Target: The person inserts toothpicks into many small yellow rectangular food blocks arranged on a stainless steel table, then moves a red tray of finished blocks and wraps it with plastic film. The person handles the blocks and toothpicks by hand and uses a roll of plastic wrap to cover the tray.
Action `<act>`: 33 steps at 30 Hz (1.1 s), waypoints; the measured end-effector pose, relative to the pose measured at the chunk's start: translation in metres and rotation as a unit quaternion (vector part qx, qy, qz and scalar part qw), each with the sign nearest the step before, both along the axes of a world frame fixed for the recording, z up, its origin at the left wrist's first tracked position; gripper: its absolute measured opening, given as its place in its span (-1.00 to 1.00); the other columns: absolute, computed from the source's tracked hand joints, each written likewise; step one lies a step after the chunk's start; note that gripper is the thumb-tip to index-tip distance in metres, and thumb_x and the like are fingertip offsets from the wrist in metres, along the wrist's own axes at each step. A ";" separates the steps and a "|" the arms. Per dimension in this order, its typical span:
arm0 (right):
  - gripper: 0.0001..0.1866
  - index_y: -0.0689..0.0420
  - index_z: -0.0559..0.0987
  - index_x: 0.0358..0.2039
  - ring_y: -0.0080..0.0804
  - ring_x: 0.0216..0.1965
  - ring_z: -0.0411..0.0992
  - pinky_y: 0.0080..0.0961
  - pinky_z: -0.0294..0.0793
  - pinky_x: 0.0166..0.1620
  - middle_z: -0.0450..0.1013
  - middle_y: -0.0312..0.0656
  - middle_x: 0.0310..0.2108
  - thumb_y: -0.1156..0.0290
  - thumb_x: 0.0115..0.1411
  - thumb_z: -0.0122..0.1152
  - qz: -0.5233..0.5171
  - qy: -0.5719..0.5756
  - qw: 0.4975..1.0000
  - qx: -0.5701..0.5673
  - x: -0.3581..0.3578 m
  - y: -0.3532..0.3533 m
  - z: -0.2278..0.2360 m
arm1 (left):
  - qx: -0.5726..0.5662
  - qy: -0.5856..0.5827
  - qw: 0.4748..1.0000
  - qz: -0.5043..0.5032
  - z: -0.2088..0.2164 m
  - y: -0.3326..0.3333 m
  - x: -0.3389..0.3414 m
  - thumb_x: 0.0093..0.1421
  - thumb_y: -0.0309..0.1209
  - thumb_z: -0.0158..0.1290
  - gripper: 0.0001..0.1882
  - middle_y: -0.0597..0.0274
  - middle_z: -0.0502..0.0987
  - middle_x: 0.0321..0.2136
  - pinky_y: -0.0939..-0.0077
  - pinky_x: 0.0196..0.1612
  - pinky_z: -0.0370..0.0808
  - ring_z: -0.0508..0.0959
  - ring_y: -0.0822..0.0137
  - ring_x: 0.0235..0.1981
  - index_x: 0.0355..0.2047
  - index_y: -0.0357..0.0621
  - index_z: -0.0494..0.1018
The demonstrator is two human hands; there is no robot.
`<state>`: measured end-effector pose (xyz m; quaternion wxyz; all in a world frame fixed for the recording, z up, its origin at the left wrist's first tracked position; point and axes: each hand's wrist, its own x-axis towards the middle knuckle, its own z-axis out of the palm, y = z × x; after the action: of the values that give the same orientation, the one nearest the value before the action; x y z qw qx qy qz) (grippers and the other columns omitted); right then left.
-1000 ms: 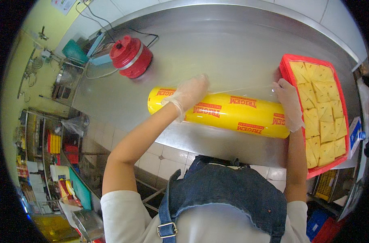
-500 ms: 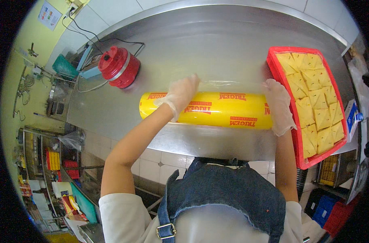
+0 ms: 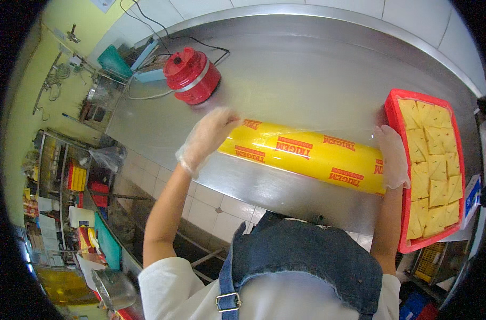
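Observation:
A thick roll of cling film [image 3: 301, 154], yellow with red print, lies crosswise on the steel counter in front of me. Both hands wear loose clear plastic gloves. At the roll's left end, my left hand [image 3: 211, 133] is closed, its fingertips pinching the film's edge. My right hand [image 3: 392, 154] is curled at the opposite end, closed on the film, with its fingertips partly hidden. Between them a thin see-through strip of film shows faintly along the roll's far side. Just beyond my right hand stands a red tray [image 3: 404, 224] full of yellow cut squares [image 3: 435, 165] topped with small dark bits.
A red round appliance [image 3: 192, 77] with a silver band and black cord stands at the counter's back left. Blue and green items [image 3: 149, 69] lie behind it. A blue-and-white box [image 3: 471, 200] sits right of the tray. Shelving [image 3: 67, 170] stands at far left.
My left hand has slid leftward along the roll to its left end. My right hand stays at the right end. The whole view has turned, so the roll now slants down to the right.

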<state>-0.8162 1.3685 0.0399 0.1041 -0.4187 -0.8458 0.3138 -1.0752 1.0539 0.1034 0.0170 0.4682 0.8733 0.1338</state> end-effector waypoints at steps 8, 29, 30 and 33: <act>-0.65 0.19 0.47 -0.23 -0.12 -0.17 0.39 -0.36 0.32 -0.12 0.43 0.01 -0.28 0.18 0.12 -0.06 -0.004 0.057 0.997 -0.050 -0.003 0.012 -0.020 | 0.012 0.126 0.991 -0.039 -0.057 -0.066 -0.004 -0.05 -0.45 0.12 -0.66 0.14 0.45 -0.09 0.30 -0.19 0.47 0.49 0.08 -0.21 -0.19 0.05 0.43; -0.76 0.10 0.32 -0.61 -0.63 -0.60 0.10 -0.58 0.13 -0.51 0.18 -0.40 -0.64 0.31 0.16 0.02 -0.142 0.161 0.962 -0.168 0.002 -0.032 0.018 | 0.108 -0.423 0.900 0.018 -0.040 0.007 -0.038 0.22 -0.22 -0.10 -0.77 0.22 0.44 -0.42 0.55 -0.23 0.37 0.43 0.37 -0.36 -0.30 -0.12 0.34; -0.75 0.10 0.32 -0.62 -0.63 -0.60 0.11 -0.58 0.13 -0.52 0.17 -0.41 -0.64 0.32 0.15 0.02 -0.153 0.145 0.966 -0.152 0.005 -0.037 0.022 | 0.080 -0.434 0.897 -0.020 -0.036 0.005 -0.035 0.19 -0.19 -0.05 -0.75 0.14 0.48 -0.39 0.52 -0.21 0.38 0.47 0.29 -0.33 -0.30 -0.10 0.37; -0.76 0.10 0.36 -0.61 -0.66 -0.59 0.13 -0.64 0.13 -0.51 0.20 -0.42 -0.64 0.31 0.15 0.03 -0.178 0.149 0.954 -0.190 0.013 -0.046 0.031 | -0.048 -0.296 0.937 -0.182 -0.025 -0.006 -0.028 0.13 -0.16 0.02 -0.72 0.11 0.53 -0.33 0.52 -0.17 0.39 0.50 0.29 -0.25 -0.31 -0.11 0.45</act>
<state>-0.8032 1.3223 0.0712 0.2015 -0.5226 -0.6575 0.5039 -1.1034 1.0478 0.0785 0.3207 0.5569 0.7342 0.2190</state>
